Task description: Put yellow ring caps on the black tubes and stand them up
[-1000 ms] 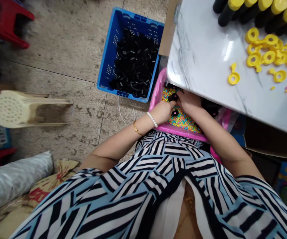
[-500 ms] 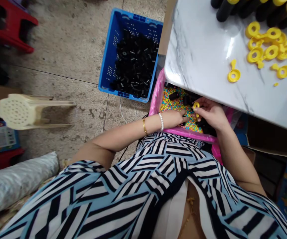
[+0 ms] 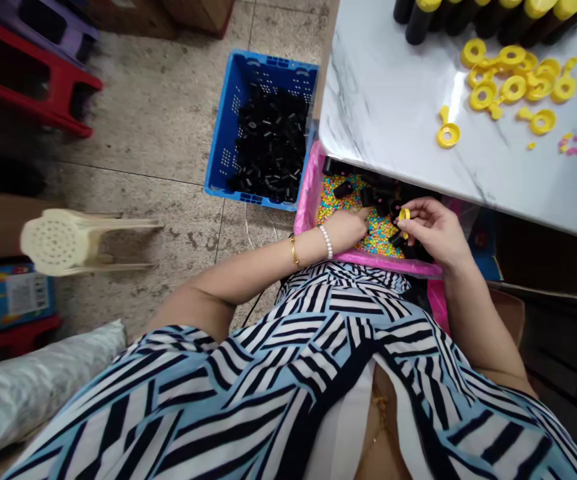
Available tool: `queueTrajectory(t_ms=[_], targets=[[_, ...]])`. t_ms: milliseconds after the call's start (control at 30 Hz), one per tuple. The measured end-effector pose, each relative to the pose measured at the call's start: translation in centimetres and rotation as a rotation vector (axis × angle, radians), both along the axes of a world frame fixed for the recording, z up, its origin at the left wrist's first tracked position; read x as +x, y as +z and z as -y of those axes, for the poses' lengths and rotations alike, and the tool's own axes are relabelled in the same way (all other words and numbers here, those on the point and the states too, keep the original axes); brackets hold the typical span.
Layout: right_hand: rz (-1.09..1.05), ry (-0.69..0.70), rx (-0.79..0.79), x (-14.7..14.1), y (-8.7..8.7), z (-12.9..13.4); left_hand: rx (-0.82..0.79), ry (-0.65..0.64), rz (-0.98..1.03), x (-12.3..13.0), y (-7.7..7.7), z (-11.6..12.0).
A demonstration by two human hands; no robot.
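A marble-topped bench (image 3: 393,113) fills the upper right of the view, its edge overhanging a pink-lined tray (image 3: 307,213) of small multicoloured beads (image 3: 343,212). A person in a black, white and blue striped blouse (image 3: 318,380) sits at the tray with both forearms reaching in. To the left, on the speckled tile floor (image 3: 143,133), stands a blue plastic crate (image 3: 268,61) heaped with short black cylindrical parts (image 3: 268,143). Farther left are a cream plastic stool (image 3: 56,241) lying on its side, a red stool (image 3: 33,80) and a white sack (image 3: 28,393).

On the bench stand black tubes with yellow caps (image 3: 468,17), above a loose scatter of yellow ring-shaped pieces with tabs (image 3: 513,87) and a few pink bits (image 3: 573,150). No brand, label or writing can be read on any of them.

The right hand (image 3: 436,230) pinches one yellow ring piece (image 3: 405,215) at its fingertips, the piece standing with its long axis roughly up and down in view, ring uppermost, just left of the palm. This hand is the nearer one to it; the left hand (image 3: 346,230), wearing a pearl bracelet (image 3: 326,241) with a gold bangle (image 3: 294,252) farther up the wrist, lies open on the beads, fingers extended, holding nothing visible, close beside black parts (image 3: 367,197) resting in the tray.
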State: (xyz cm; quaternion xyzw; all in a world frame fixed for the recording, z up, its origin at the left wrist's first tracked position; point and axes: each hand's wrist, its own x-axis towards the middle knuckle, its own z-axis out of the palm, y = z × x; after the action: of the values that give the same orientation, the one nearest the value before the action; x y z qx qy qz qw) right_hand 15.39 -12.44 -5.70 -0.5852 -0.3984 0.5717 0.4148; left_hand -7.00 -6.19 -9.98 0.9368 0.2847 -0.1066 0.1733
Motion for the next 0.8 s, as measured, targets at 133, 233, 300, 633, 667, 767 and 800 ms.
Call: queueTrajectory(t_ms=[133, 233, 300, 633, 667, 767, 800], targets=[[-0.014, -0.008, 0.034, 0.6, 0.9, 0.3, -0.182, 0.088, 0.182, -1.6, 0.4, -0.3], [-0.050, -0.017, 0.035, 1.2, 1.2, 0.5, -0.308, 0.132, 0.379, -3.3, 0.9, -0.6], [-0.073, 0.013, 0.025, 1.2, 1.1, 0.6, -0.382, 0.173, 0.494, -4.0, 1.2, -0.4], [0.005, 0.047, 0.032, 0.8, 0.8, 0.3, 0.053, 0.098, 0.165, -3.0, 0.2, -0.4], [0.012, 0.037, 0.036, 0.8, 0.9, 0.3, 0.036, 0.078, 0.147, -2.8, 0.1, -0.6], [-0.014, 0.030, 0.054, 0.7, 1.5, 0.4, -0.155, 0.070, 0.259, -2.4, 0.1, -1.0], [-0.038, 0.038, 0.061, 0.6, 1.8, 0.4, -0.249, 0.069, 0.351, -2.3, 0.2, -1.0]])
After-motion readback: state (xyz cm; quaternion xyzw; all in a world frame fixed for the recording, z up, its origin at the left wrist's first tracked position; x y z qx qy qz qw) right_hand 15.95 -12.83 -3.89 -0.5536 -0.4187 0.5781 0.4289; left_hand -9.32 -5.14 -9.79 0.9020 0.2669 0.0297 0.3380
